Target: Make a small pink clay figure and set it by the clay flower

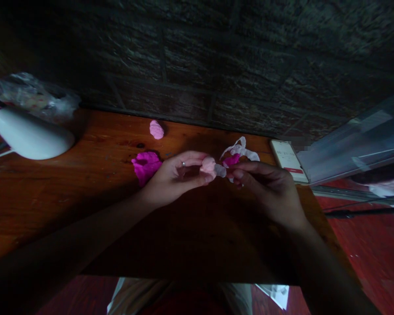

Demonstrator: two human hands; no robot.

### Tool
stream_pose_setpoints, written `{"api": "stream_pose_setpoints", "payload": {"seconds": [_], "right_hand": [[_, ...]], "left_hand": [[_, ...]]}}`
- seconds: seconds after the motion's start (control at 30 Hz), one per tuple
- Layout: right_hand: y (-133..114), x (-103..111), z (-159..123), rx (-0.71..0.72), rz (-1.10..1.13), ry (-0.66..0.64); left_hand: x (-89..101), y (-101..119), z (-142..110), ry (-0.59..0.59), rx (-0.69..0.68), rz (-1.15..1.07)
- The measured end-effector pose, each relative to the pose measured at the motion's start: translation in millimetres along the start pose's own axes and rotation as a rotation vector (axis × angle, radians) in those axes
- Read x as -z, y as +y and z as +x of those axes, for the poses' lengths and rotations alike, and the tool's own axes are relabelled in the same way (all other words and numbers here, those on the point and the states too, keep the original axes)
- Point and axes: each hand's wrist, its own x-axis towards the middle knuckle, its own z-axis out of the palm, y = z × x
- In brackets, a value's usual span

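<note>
Between the thumb and fingers of my left hand (pixel 174 177) is a soft-looking pale pink lump (pixel 208 168). A thin, whitish, see-through piece (pixel 220 170) spans the short gap from the lump to my right hand (pixel 271 186), whose thumb and forefinger are pinched at its end. Just behind the right fingertips are a small magenta piece (pixel 231 160) and a crumpled whitish strip (pixel 246 152). A crumpled magenta piece (pixel 146 167) lies on the table beside my left wrist. Farther back sits another pink lump (pixel 156 129), touched by neither hand.
The wooden table (pixel 68 192) ends at a dark brick wall (pixel 190 57). A white lamp-like object (pixel 36 133) and a clear plastic bag (pixel 49 98) stand at the left. A lit phone (pixel 289 161) lies at the right, beside a clear panel (pixel 354 135).
</note>
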Motion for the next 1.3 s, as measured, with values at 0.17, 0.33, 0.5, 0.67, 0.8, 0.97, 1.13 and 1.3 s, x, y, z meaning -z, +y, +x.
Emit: {"api": "stream_pose_setpoints", "payload": {"seconds": [0.17,0.33,0.5,0.67,0.8,0.97,1.13,1.3], "right_hand": [[-1,-2,0,-0.023,0.036,0.025],[-1,-1,0,-0.025,0.009,0.017],[-2,-3,-1,0.032,-0.037,0.024],[-1,-5,-1,0.063,-0.071,0.06],[-2,-7,-3,0.061,-0.049,0.129],[-2,-7,-3,0.065,-0.089,0.092],[-3,-6,-3,0.114,-0.125,-0.002],[-3,-11,-5,0.36,-0.432,-0.006]], "left_hand": [[-0.1,1,-1,0.004,-0.047,0.075],[0.2,-2,-1,-0.006,-0.072,0.077],[-0.1,-4,0,-0.015,-0.096,0.068],[-1.2,-5,-1,-0.01,-0.125,0.103],[-3.0,-7,-3,-0.021,-0.145,0.123],[-4.2,-7,-4,-0.011,-0.124,0.142],[-3.8,-5,-4,-0.018,-0.145,0.18],[-4.5,-7,-6,-0.012,-0.14,0.228]]}}
